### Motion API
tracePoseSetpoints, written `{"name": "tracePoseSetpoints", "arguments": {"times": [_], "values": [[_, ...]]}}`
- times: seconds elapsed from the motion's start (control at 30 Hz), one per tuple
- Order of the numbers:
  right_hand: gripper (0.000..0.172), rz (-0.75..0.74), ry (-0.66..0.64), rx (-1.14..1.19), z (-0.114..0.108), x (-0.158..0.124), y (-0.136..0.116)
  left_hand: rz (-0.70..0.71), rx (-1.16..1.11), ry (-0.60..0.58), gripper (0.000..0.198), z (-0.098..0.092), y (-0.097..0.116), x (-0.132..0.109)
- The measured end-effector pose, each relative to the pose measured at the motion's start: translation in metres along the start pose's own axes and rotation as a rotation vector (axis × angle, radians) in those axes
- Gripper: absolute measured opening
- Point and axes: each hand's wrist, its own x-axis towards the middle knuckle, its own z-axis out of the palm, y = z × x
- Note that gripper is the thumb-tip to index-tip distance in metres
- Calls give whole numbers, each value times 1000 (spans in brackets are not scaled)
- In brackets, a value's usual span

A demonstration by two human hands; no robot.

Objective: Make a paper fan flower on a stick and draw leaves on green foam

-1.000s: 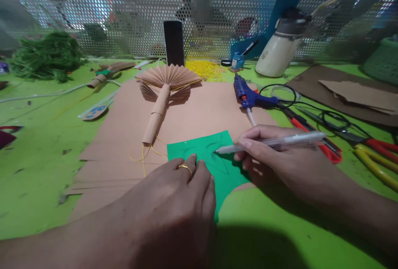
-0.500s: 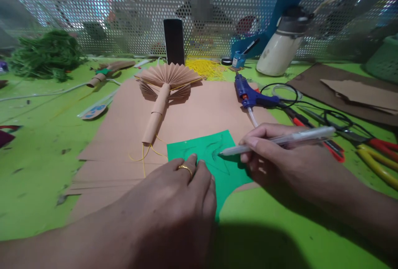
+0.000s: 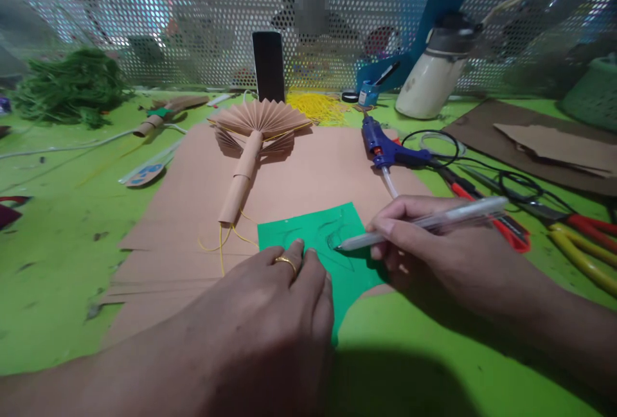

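Note:
My right hand (image 3: 424, 237) is closed around a clear-barrelled pen (image 3: 443, 214), whose tip touches a sheet of green paper (image 3: 354, 282). Thin dark curved lines are drawn on the paper around the tip. My left hand (image 3: 289, 301), with a gold ring, lies flat on the sheet's left part, fingers stretched out and hiding some of it. Under the green sheet are stacked brown paper sheets (image 3: 187, 179). A folded brown paper fan (image 3: 260, 115) on a rolled paper tube (image 3: 236, 195) rests on them, with yellow strings trailing from its lower end.
A blue glue gun (image 3: 380, 141) lies beyond my right hand, near a red box cutter (image 3: 511, 230) and scissors (image 3: 583, 250). A phone (image 3: 268, 67), a white spray bottle (image 3: 429, 73), a small blue jar (image 3: 369, 92) and green shredded strands (image 3: 72, 86) stand along the back.
The pen tip has moved slightly down and left on the green paper, and a darker curved line shows there. My left hand stays in place.

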Motion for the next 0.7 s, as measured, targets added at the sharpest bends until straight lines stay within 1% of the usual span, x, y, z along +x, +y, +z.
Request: {"name": "tracePoseSetpoints", "arguments": {"times": [0.1,0.17,0.23,0.3,0.4,0.6,0.7], "values": [[23,22,51,22,-2,1,0,-53,-11,-1,18,1,0,0],[24,8,65,-4,-3,1,1,-90,-1,10,20,0,2,-1],[26,-16,66,-50,-3,2,1,-76,0,17,22,-2,3,-1],[27,-41,59,-99,-3,1,1,-53,0,-3,24,-5,4,-1],[30,-76,43,-131,-4,1,2,-82,9,-48,26,-7,6,1],[25,-44,-4,-74,-4,2,1,-106,20,-57,24,-8,10,1],[25,-9,32,-20,-3,1,1,-99,44,-57,25,-6,9,0]]}}
